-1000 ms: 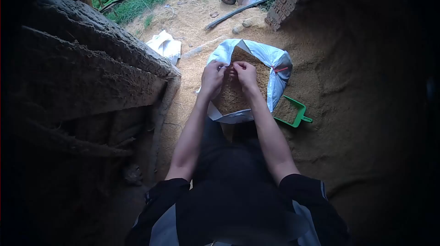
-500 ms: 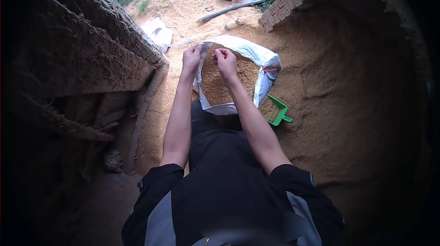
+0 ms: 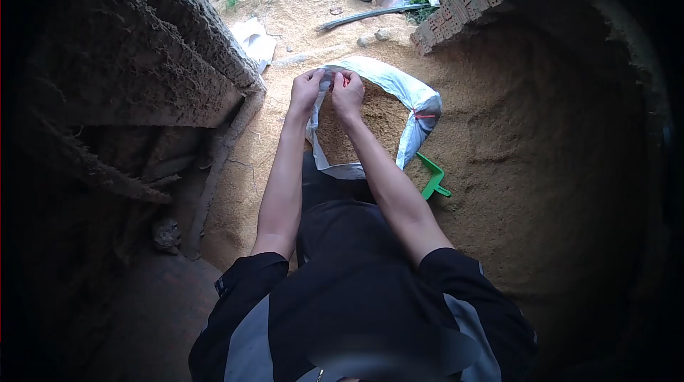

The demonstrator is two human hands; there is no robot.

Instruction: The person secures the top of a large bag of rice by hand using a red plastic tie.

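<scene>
Your left hand [image 3: 308, 89] and right hand [image 3: 348, 93] pinch the sack [image 3: 399, 86] rim's far edge together. A green scoop [image 3: 432, 177] lies just beside the sack's right side; open sawdust floor [image 3: 541, 154] lies beyond.

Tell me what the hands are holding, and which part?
The left hand and right hand both pinch the white sack by the rim of its open mouth.

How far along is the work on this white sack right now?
Done, it seems: the white sack is filled with tan husk-like fill, and the green scoop lies beside it. In hand: the left hand and right hand pinch the sack's far rim together. Left: most of the mouth is open.
</scene>
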